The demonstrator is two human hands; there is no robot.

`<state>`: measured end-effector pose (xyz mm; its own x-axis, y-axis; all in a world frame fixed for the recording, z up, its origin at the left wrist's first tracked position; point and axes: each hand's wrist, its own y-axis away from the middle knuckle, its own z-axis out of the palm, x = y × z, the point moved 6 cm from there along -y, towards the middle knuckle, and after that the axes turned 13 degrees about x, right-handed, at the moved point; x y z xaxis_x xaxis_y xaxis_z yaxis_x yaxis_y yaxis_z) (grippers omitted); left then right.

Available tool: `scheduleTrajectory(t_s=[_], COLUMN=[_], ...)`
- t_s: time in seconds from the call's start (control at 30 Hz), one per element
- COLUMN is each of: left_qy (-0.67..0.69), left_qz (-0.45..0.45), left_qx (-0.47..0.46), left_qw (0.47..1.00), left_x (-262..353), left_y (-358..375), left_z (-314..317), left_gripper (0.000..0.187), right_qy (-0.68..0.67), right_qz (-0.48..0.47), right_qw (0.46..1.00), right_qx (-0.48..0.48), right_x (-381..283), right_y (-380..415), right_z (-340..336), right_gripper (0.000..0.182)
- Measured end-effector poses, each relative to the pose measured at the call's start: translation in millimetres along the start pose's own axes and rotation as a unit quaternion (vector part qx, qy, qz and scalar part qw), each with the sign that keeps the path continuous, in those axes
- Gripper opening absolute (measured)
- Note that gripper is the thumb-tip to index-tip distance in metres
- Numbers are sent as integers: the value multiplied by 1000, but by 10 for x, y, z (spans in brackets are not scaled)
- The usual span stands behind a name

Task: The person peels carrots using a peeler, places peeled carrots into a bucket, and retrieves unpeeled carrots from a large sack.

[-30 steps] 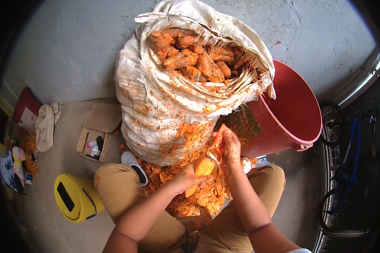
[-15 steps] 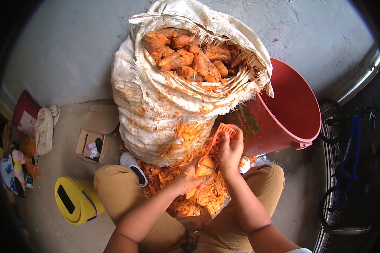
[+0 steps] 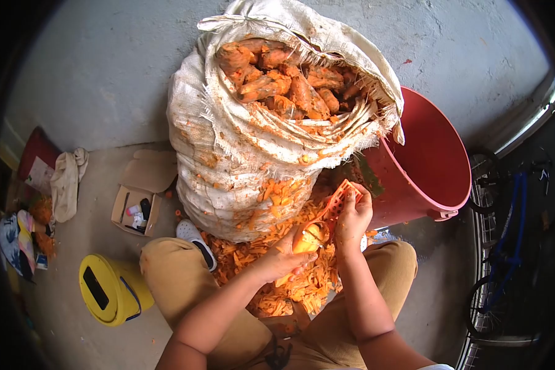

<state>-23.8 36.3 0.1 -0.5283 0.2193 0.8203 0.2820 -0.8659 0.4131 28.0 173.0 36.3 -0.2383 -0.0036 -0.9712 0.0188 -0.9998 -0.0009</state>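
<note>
My left hand (image 3: 279,258) is closed around a thick, partly peeled carrot (image 3: 312,238), held low in front of the sack. In my right hand (image 3: 354,221) is an orange plastic peeler (image 3: 335,208) with a perforated body, its lower end beside the carrot. My fingers hide part of both things. Beneath the hands, between my legs, lies a heap of orange peelings (image 3: 276,303). A white woven sack (image 3: 188,132) stands just beyond, its mouth rolled back on unpeeled, soiled carrots (image 3: 302,92). More shreds cling to its front.
A large red bucket (image 3: 431,206) stands right of the sack. To the left are an open cardboard box (image 3: 122,213) with small items and a yellow lidded bucket (image 3: 132,290). A blue bicycle (image 3: 510,240) stands at the far right, and a grey wall (image 3: 105,80) rises behind.
My right hand and the peeler have shifted slightly right, and the peeler sits more to the side of the carrot. More of the carrot's peeled surface shows. The view has moved slightly.
</note>
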Motion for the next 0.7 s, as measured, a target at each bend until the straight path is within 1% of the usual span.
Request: scheduleTrajectory(t_s=[0.07,0.1,0.17,0.2,0.27,0.3,0.33,0.37,0.4,0.47,0.5,0.53,0.57,0.63,0.67,0.7], left_qy=[-60,-90,25,81,-59,-130,-177,-185,-193,-223,-183,-144,-104,-50,-23,-85], left_qz=[62,93,-47,-117,-30,13,9,-1,-9,-28,-28,-26,-25,54,93,143], left_qx=[50,75,-22,-71,-19,6,15,-14,-40,-76,-77,-78,-81,18,67,76], left_qw=[995,989,998,987,998,991,984,983,980,971,980,986,991,997,993,983], left_x=[39,54,-49,-89,-4,47,20,4,20,34,37,28,9,-128,-198,-240], left_y=[56,79,74,97,84,75,72,87,107,158,164,158,147,57,18,-22], left_z=[-31,-53,-44,-16,-34,-43,-78,-68,-69,-92,-89,-70,-41,-35,-75,-105], left_gripper=[60,60,61,62,63,64,65,66,66,67,68,68,68,68,68,67], right_qy=[23,7,-24,-18,-6,1,10,21,-10,2,8,1,-12,-38,-97,-82], right_qz=[-27,5,73,60,32,38,45,51,83,74,69,85,90,97,101,107], right_qw=[999,1000,997,998,999,999,997,995,992,988,985,985,991,994,990,990], right_qx=[24,14,-7,-6,-3,-31,-56,-82,-95,-137,-158,-153,-101,4,31,31], right_x=[-98,-43,110,131,139,173,174,161,162,148,147,198,270,407,386,411], right_y=[49,37,14,14,-12,-31,-33,-25,29,61,78,51,-28,-152,-108,-123], right_z=[8,8,7,5,7,43,85,115,141,222,254,236,151,-10,-44,-54], right_gripper=[12,12,12,12,12,12,12,12,11,11,11,12,12,13,14,14])
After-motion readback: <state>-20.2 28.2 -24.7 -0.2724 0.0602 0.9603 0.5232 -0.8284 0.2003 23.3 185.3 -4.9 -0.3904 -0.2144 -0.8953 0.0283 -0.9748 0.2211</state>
